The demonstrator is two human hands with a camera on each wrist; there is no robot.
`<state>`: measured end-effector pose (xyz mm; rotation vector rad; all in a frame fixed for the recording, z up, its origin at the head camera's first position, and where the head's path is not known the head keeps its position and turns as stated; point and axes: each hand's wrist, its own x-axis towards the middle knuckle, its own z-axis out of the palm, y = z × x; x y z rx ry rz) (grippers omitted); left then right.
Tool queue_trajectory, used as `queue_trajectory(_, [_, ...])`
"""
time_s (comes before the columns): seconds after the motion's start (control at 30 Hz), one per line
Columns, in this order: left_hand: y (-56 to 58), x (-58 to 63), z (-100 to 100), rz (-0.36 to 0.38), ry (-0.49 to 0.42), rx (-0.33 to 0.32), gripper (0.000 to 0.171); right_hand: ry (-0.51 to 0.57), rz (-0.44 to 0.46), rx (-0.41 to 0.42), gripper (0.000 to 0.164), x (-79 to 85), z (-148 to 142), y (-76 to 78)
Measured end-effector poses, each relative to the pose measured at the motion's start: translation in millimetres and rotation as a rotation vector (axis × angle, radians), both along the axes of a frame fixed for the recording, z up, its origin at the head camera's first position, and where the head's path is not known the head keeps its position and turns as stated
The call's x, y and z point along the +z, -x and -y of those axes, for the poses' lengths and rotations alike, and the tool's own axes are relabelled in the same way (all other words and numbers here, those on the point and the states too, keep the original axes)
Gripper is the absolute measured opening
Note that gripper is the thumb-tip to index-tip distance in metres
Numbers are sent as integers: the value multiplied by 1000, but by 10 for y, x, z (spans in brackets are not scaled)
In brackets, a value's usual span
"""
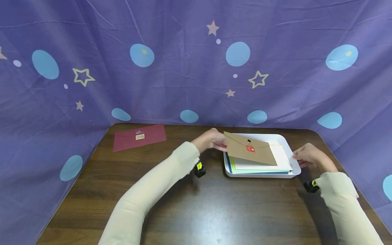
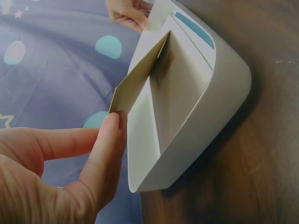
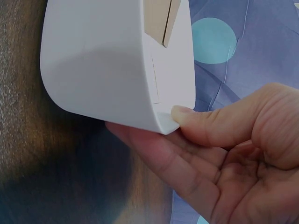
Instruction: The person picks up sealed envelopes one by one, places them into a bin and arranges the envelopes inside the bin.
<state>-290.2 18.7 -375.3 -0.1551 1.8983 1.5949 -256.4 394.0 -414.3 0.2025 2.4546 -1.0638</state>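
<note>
My left hand [image 1: 212, 140] pinches the left edge of a brown kraft envelope [image 1: 237, 147] with a red heart sticker. The envelope tilts over a white tray [image 1: 294, 166], its left end raised. In the left wrist view, another brown surface [image 2: 180, 88] shows beneath the pinched envelope [image 2: 133, 86]; I cannot tell whether it is a second envelope. Under it in the tray lie a white envelope [image 1: 281, 157] and yellow and blue-green paper edges. My right hand [image 1: 310, 156] grips the tray's right end, thumb [image 3: 187, 119] inside the rim and fingers underneath.
A dark red envelope [image 1: 153, 134] with a small cream label lies at the back left of the brown wooden table [image 1: 183, 204]. A purple cloth [image 1: 183, 88] with stars and blue spots hangs behind the table and along its sides.
</note>
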Motion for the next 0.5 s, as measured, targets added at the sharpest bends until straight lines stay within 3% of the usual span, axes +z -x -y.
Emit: queue_trajectory(0.5, [-13, -64, -155, -15, 29, -12, 10, -15, -7, 6, 40, 15, 4, -8])
